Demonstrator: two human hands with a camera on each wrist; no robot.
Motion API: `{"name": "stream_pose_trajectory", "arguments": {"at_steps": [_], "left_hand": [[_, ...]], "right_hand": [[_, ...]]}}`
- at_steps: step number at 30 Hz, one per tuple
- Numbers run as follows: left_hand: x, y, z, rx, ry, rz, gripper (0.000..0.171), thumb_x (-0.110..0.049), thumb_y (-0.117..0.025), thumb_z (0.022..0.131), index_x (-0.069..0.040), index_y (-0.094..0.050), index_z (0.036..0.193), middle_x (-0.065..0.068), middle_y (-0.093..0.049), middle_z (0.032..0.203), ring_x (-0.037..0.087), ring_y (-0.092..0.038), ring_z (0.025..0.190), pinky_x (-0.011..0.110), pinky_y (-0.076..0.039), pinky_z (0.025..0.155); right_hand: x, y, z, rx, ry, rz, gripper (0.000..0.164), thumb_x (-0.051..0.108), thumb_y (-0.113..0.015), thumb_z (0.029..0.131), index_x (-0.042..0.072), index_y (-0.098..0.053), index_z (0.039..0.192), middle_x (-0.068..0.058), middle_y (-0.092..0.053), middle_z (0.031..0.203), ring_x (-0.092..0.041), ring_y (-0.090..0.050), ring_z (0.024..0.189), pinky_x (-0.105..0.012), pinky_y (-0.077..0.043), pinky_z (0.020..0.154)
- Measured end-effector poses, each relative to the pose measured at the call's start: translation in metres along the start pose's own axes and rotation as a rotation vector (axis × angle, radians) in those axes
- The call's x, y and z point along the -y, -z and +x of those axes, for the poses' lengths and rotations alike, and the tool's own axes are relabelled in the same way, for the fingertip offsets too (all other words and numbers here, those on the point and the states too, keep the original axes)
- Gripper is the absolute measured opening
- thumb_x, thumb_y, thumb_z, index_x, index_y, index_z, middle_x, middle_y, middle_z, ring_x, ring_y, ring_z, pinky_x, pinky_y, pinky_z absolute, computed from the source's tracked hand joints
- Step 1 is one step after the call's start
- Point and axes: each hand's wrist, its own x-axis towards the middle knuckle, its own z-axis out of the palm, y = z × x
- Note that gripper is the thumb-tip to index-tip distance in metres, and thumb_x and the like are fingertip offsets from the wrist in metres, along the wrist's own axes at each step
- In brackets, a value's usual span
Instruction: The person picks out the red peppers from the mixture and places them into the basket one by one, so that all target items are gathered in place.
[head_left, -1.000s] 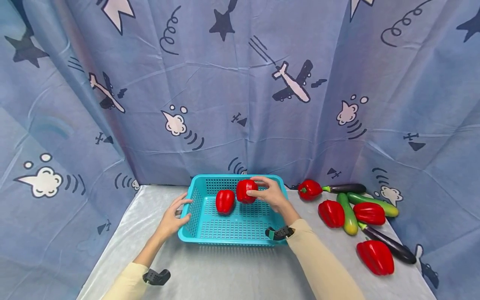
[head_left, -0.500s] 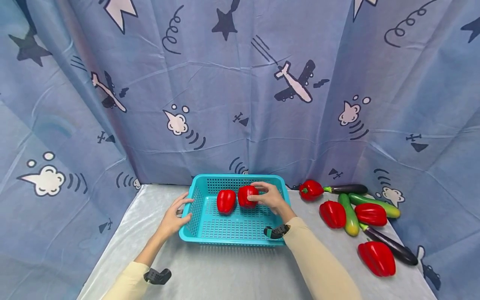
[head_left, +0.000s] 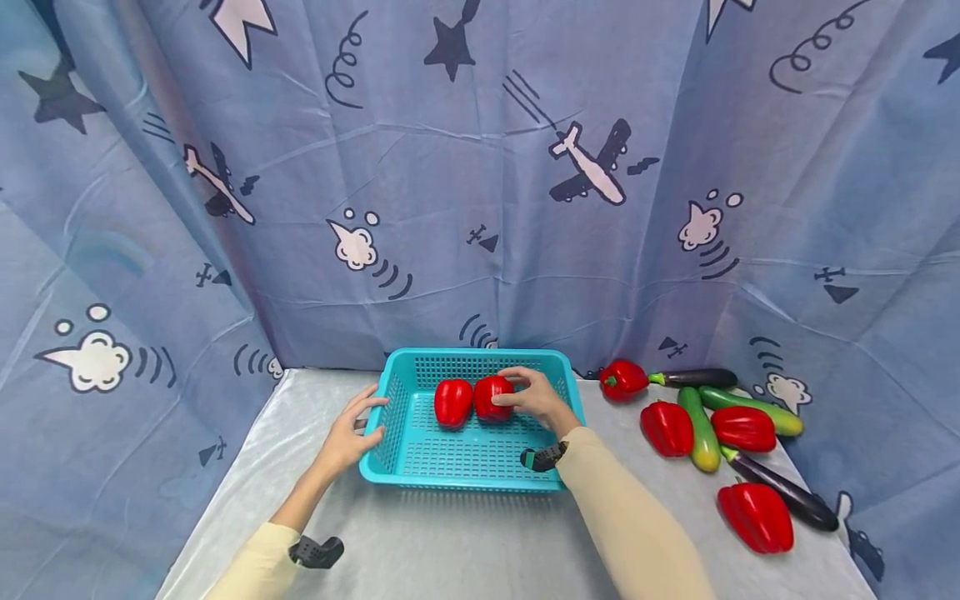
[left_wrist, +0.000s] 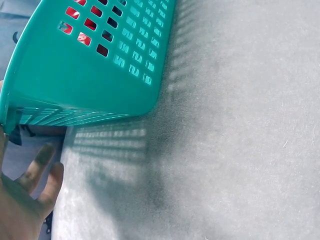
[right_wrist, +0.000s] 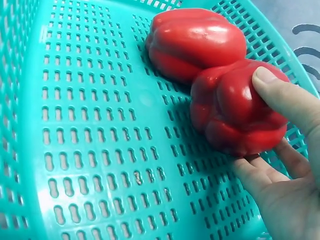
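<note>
With the right grip (head_left: 536, 398), pinching a red pepper (head_left: 491, 399) between thumb and fingers, low inside the turquoise basket (head_left: 465, 482) and apparently touching a second pepper (head_left: 453, 404). Holding the left grip (head_left: 345, 435) loosely spread at the basket's left rim. Possibly risking a roll against the second pepper, if releasing the rounded shape off balance; perhaps also risking a skidding basket, if pushing sideways against so slight a left-side touch.

Head view bright, fairly even; soft shadow on table (head_left: 450, 550) from basket (head_left: 472, 482), toward table's near edge. Left wrist: table washed out, barred basket shadow, left hand (left_wrist: 22, 207) dim. Right wrist: glare spots on held pepper (right_wrist: 237, 110) and other pepper (right_wrist: 195, 42).
</note>
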Motion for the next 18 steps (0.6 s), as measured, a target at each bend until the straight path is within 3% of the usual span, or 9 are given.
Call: {"name": "stream_pose_trajectory", "arguments": {"at_steps": [10, 18], "left_hand": [[-0.0037, -0.0006, -0.0015, 0.002, -0.009, -0.013, 0.047, 0.012, -0.067, 0.09, 0.005, -0.059, 0.135, 0.023, -0.029, 0.16, 0.05, -0.06, 0.112, 0.05, -0.057, 0.086], [-0.0044, -0.0006, -0.0009, 0.004, 0.034, -0.007, 0.047, 0.009, -0.068, 0.09, 0.002, -0.059, 0.137, 0.019, -0.029, 0.161, 0.048, -0.06, 0.113, 0.047, -0.058, 0.086]], "right_hand": [[-0.0055, -0.0025, 0.0039, 0.014, -0.038, 0.014, 0.059, 0.007, -0.084, 0.084, 0.005, -0.061, 0.138, -0.022, -0.049, 0.143, -0.041, -0.057, 0.121, -0.059, -0.049, 0.097], [-0.004, -0.0063, 0.005, 0.004, -0.095, 0.064, 0.06, 0.005, -0.082, 0.086, 0.007, -0.059, 0.141, -0.025, -0.05, 0.141, -0.044, -0.055, 0.122, -0.058, -0.052, 0.092]]}}
